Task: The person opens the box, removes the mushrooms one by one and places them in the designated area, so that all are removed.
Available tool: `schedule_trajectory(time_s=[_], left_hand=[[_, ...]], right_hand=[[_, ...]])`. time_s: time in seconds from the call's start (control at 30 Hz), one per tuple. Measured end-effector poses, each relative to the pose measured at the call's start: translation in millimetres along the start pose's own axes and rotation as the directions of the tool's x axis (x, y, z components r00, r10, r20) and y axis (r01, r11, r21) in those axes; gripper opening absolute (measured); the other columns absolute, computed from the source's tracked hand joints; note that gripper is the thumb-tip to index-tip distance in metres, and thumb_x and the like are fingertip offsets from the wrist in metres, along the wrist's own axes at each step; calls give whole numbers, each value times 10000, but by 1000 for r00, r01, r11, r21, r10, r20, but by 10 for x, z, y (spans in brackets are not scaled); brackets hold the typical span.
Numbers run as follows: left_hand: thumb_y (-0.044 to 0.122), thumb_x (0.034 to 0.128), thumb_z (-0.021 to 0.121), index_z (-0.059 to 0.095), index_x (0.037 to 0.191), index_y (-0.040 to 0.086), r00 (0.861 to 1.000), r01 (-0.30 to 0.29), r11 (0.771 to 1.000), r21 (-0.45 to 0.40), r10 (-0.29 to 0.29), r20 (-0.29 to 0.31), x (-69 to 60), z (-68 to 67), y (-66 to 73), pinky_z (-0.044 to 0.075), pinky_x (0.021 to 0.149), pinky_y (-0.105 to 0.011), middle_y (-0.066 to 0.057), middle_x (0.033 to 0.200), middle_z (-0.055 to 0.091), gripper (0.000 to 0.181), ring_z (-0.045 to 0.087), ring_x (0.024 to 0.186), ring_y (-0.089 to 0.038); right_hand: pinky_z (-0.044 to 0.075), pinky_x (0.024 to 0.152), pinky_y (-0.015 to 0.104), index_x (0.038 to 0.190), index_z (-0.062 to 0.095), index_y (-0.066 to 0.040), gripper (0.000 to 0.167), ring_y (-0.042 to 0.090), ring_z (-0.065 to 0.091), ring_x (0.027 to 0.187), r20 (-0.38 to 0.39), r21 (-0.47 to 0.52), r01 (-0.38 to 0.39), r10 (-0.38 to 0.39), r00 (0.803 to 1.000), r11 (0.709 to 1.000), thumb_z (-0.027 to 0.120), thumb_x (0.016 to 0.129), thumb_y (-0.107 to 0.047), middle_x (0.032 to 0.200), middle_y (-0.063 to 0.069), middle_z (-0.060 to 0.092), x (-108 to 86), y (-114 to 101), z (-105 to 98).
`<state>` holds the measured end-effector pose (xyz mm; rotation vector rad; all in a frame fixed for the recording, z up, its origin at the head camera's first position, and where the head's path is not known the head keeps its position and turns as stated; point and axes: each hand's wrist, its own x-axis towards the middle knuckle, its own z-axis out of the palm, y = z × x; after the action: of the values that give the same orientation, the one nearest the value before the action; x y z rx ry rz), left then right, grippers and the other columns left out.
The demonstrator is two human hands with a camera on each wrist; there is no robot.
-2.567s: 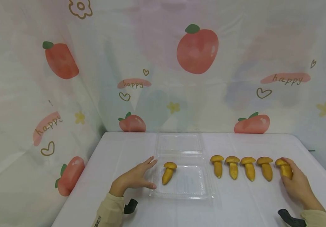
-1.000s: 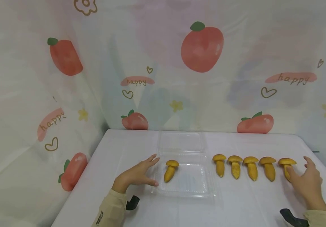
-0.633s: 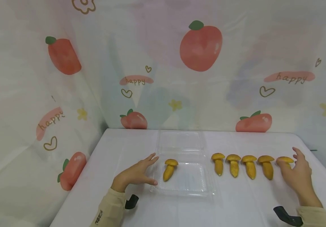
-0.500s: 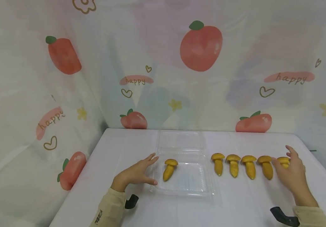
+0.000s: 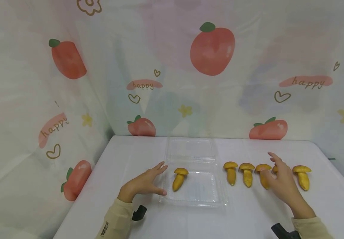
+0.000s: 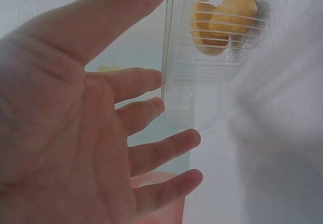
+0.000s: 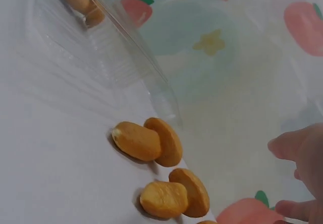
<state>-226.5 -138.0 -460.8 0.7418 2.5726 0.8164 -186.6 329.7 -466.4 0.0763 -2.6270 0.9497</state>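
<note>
My left hand (image 5: pixel 145 181) is open at the left side of a clear plastic clamshell box (image 5: pixel 203 202); in the left wrist view its index and middle fingertips (image 6: pixel 155 105) meet the box's rim. Inside the box, towards the left, lies one yellow-brown mushroom (image 5: pixel 178 181). My right hand (image 5: pixel 285 184) hovers with spread fingers over the row of mushrooms and holds nothing. It partly covers the third mushroom (image 5: pixel 263 167) and mostly hides the fourth. Uncovered are the first mushroom (image 5: pixel 230 174), the second mushroom (image 5: pixel 247 175) and the rightmost mushroom (image 5: pixel 302 176).
The box's lid (image 5: pixel 191 148) is folded back, away from me. A white-covered table (image 5: pixel 207 222) carries everything. Behind it and at the left hangs a cloth (image 5: pixel 166 39) printed with peaches.
Earlier my right hand was on the rightmost mushroom; it let go, drew off to the right, then swept left over the row. My left hand stays by the box.
</note>
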Motion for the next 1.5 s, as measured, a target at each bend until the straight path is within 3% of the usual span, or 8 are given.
schedule_trajectory(time_s=[0.23, 0.47, 0.7, 0.93, 1.13, 1.33, 1.5], left_hand=[[366, 818, 849, 279, 1608, 116, 1000, 7, 1000, 2, -7, 4, 18, 13, -21, 289, 1219, -598, -122, 1712, 148, 1006, 243, 1548, -391], [374, 819, 846, 276, 1610, 128, 1000, 20, 1000, 6, -20, 5, 10, 17, -23, 289, 1221, -593, -99, 1716, 148, 1006, 250, 1549, -380], [368, 820, 847, 279, 1608, 115, 1000, 14, 1000, 2, -14, 1, 4, 21, -16, 293, 1215, -601, -112, 1714, 150, 1004, 251, 1546, -389], [356, 822, 847, 281, 1606, 107, 1000, 14, 1000, 1, -14, -2, -11, 11, 16, 288, 1217, -602, -122, 1712, 149, 999, 245, 1546, -396], [355, 821, 848, 283, 1606, 106, 1000, 14, 1000, 2, -14, -5, -17, -1, 39, 286, 1216, -609, -126, 1711, 152, 999, 251, 1543, -404], [332, 825, 848, 284, 1604, 95, 1000, 11, 1000, -16, -11, -1, -15, -3, 48, 283, 1213, -619, -147, 1708, 150, 990, 246, 1542, -413], [320, 827, 847, 282, 1604, 95, 1000, 12, 1000, -26, -12, 2, -14, 3, 49, 273, 1212, -631, -149, 1708, 146, 987, 238, 1544, -416]], right_hand=[[398, 934, 769, 1522, 344, 32, 674, 571, 448, 1241, 36, 9, 48, -48, 998, 999, 674, 967, -161, 1377, 396, 484, -49, -172, 170], [418, 925, 720, 1484, 404, 33, 626, 507, 495, 1179, 74, 28, 104, -106, 992, 994, 687, 951, -134, 1394, 348, 498, -83, -287, 287], [357, 1006, 754, 1485, 406, 29, 626, 547, 427, 1318, 103, 61, 119, -125, 987, 991, 680, 951, -149, 1434, 340, 484, -115, -383, 368], [363, 1014, 736, 1484, 421, -3, 633, 521, 443, 1312, 105, 94, 160, -170, 980, 983, 698, 924, -108, 1425, 316, 499, -166, -488, 443], [380, 995, 703, 1485, 434, -38, 619, 470, 488, 1255, 114, 84, 193, -202, 973, 978, 702, 941, -163, 1428, 268, 522, -188, -612, 481], [340, 1059, 719, 1491, 432, -55, 610, 467, 428, 1348, 159, 104, 192, -207, 965, 976, 692, 956, -186, 1475, 217, 506, -183, -759, 520], [359, 1054, 718, 1490, 442, -95, 586, 446, 461, 1328, 183, 130, 187, -209, 961, 974, 679, 963, -198, 1458, 214, 511, -182, -920, 568]])
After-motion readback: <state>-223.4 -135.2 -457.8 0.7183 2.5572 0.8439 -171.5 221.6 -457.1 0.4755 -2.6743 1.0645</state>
